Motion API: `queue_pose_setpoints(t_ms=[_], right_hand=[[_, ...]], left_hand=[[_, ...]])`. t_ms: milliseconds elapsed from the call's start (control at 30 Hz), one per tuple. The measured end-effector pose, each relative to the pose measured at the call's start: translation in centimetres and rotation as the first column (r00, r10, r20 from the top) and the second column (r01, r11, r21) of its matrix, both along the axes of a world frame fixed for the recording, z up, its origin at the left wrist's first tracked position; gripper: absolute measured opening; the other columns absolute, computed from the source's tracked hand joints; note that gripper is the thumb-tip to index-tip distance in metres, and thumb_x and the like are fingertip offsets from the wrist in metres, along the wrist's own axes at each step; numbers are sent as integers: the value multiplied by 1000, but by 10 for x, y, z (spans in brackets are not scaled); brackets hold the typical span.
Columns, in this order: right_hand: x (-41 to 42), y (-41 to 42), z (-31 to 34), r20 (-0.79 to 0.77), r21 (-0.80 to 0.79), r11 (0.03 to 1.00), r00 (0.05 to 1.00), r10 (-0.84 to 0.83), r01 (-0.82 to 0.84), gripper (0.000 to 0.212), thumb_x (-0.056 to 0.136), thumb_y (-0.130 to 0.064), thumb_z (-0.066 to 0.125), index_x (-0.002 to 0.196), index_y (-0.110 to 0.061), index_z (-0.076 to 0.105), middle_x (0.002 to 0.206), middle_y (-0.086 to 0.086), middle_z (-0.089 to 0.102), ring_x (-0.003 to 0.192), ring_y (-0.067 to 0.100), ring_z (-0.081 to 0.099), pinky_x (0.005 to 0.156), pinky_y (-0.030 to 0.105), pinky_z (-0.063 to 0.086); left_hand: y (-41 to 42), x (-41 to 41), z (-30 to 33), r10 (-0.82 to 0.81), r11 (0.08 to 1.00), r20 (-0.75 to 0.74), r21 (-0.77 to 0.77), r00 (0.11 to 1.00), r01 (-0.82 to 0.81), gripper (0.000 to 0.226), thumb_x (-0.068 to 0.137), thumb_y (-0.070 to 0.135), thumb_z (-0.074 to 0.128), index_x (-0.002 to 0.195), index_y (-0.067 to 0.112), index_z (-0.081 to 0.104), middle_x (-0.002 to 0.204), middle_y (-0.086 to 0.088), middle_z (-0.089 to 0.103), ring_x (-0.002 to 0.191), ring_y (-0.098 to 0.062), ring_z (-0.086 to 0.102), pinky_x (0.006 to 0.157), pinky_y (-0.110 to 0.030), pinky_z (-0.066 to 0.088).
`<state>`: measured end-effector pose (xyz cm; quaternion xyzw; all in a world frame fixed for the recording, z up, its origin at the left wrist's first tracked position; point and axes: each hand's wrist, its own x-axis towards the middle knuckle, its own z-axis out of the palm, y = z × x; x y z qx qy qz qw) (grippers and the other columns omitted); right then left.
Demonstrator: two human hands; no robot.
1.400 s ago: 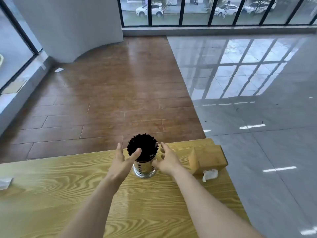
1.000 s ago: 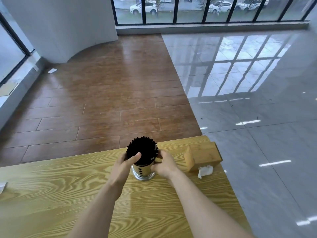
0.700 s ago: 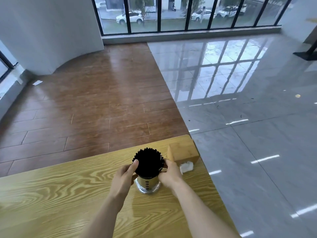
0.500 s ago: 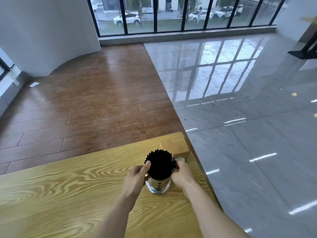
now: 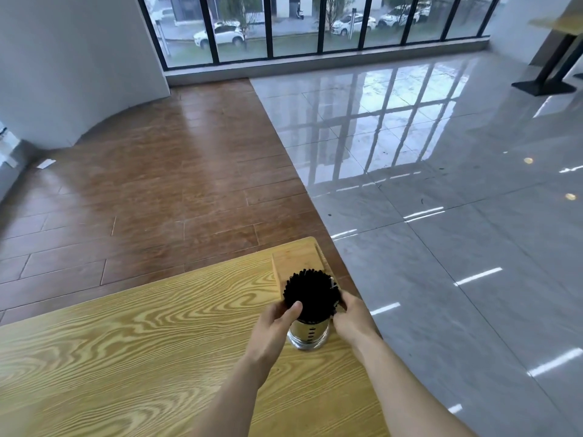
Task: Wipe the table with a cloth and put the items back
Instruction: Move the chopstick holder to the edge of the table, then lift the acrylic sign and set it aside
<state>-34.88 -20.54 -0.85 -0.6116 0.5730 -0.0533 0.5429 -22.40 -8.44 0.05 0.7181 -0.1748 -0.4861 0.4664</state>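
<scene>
Near the bench's [image 5: 132, 357] far right corner, beside a wooden box [image 5: 295, 258], both hands, left [image 5: 273, 323] and right [image 5: 355, 316], clasped the chopstick holder [image 5: 310, 310], probably top-heavy, its steel slippery.

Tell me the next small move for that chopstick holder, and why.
Probably release it. Both the left hand and the right hand clasp the chopstick holder, which stands upright on the table, close beside the wooden box at the far corner.
</scene>
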Motion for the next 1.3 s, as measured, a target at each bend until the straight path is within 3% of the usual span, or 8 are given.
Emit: queue_pose_setpoints(t_ms=[100, 200, 267, 367, 467, 600, 967, 1300], right_hand=[[-3, 5, -7, -10, -1, 1000, 1000, -23, 23, 58, 94, 5, 49, 144, -23, 53, 140, 0, 60, 126, 21, 57, 90, 26, 43], [-3, 17, -25, -62, 57, 997, 997, -40, 44, 58, 93, 1, 52, 148, -16, 46, 145, 5, 57, 90, 14, 64, 71, 24, 49], [-1, 28, -36, -170, 85, 996, 985, -5, 20, 43, 96, -7, 55, 139, -10, 54, 132, 11, 63, 81, 19, 57, 70, 24, 45], [10, 49, -49, -288, 117, 984, 943, 164, -135, 30, 98, -18, 50, 123, -9, 63, 120, 10, 67, 99, 27, 61, 77, 25, 42], [35, 71, -54, -303, 137, 938, 888, 346, -319, 24, 97, -33, 51, 115, -20, 59, 118, 8, 62, 100, 22, 55, 93, 28, 50], [88, 98, -47, -214, 157, 890, 865, 454, -428, 61, 92, -45, 60, 145, -16, 51, 148, 3, 55, 135, 23, 53, 112, 30, 41], [269, 253, 24, -74, -4, 768, 766, 639, -641, 67, 96, -42, 64, 153, -17, 41, 158, 4, 43, 145, 24, 42, 110, 28, 36], [444, 460, 40, -69, -50, 696, 698, 713, -716, 64, 95, -36, 67, 151, -15, 43, 155, 6, 47, 140, 23, 47, 110, 30, 38]], left_hand=[[4, 2, -1, 6, 1000, 5, 18, 1000, -6, 92, 72, 75, 65, 147, 25, 48, 145, 8, 56, 134, -15, 53, 116, -44, 40], [12, 6, -2, 4, 999, 41, 32, 999, -6, 78, 87, 61, 64, 151, 23, 42, 150, 7, 48, 128, -12, 49, 106, -34, 38], [22, 14, -5, 2, 998, 83, 56, 997, -7, 75, 90, 57, 62, 152, 23, 42, 151, 7, 47, 123, -9, 47, 100, -30, 35], [43, 29, -5, -2, 996, 139, 89, 990, -11, 71, 91, 53, 63, 152, 21, 43, 153, 6, 47, 126, -10, 49, 99, -28, 36], [70, 51, -2, -24, 991, 199, 132, 980, -2, 70, 92, 52, 63, 151, 20, 43, 153, 5, 48, 136, -14, 48, 102, -29, 39], [118, 93, 4, -33, 981, 316, 189, 948, -29, 76, 89, 57, 64, 152, 23, 41, 156, 2, 47, 142, -16, 45, 113, -37, 39], [322, 229, 18, 78, 941, 547, 237, 833, -243, 80, 87, 63, 59, 155, 28, 33, 160, 2, 38, 144, -22, 42, 112, -39, 41], [559, 396, 16, 515, 783, 467, 84, 718, -616, 81, 89, 55, 64, 155, 17, 36, 160, -8, 41, 146, -28, 41, 115, -42, 36]])
